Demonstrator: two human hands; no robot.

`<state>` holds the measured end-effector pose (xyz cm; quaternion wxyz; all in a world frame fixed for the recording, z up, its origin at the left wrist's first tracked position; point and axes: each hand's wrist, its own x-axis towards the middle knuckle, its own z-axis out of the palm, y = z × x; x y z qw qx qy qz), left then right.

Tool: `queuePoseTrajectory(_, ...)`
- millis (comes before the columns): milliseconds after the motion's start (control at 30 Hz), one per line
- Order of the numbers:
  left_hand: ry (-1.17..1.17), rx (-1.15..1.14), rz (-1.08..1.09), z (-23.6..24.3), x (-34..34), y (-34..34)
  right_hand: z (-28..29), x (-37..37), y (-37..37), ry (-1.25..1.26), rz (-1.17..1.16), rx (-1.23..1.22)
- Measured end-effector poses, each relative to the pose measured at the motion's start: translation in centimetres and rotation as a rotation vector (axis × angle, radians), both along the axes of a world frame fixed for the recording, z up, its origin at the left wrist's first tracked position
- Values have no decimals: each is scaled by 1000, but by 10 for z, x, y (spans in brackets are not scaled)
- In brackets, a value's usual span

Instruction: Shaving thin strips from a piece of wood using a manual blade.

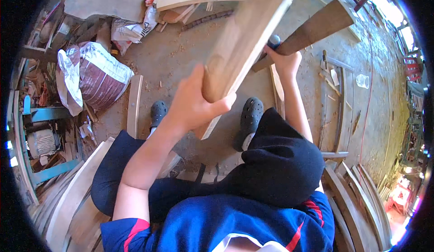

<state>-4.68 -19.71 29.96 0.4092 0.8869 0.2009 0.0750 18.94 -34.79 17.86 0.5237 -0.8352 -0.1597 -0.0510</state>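
Note:
My left hand [194,98] is closed around the near part of a thick pale wooden board [246,35], slanting up and away in front of me. Its far end is blurred and runs out at the top edge. To the right, my right hand [285,64] is closed at the narrow part of a tapered brown wooden piece [318,28], which widens toward the far right. A rounded grey-blue knob [274,39] shows by that thumb; what it belongs to is hidden. The board stands between my two hands.
My shoes [252,116] rest on the dusty floor [176,49]. A large sack [97,73] stands at left, near a blue frame [52,170]. Scrap wood [199,0] is heaped ahead. A wooden frame [341,107] lies at right; curved wooden pieces [72,193] flank me.

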Motion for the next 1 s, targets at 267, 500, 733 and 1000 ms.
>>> queuePoseTrajectory(267, 437, -14, -78, -20, 20, -12, -5, 3, 3, 41, 17, 50)
queuePoseTrajectory(500, -546, -227, 60, -10, 9, -3, -1, -7, 7, -15, 83, 56)
queuePoseTrajectory(733, 221, 101, -36, -22, 17, 0, -6, -5, 12, 66, 106, 180)
queuePoseTrajectory(1000, -18, -105, -26, -30, 16, -14, -17, -4, 9, 100, 129, 119)
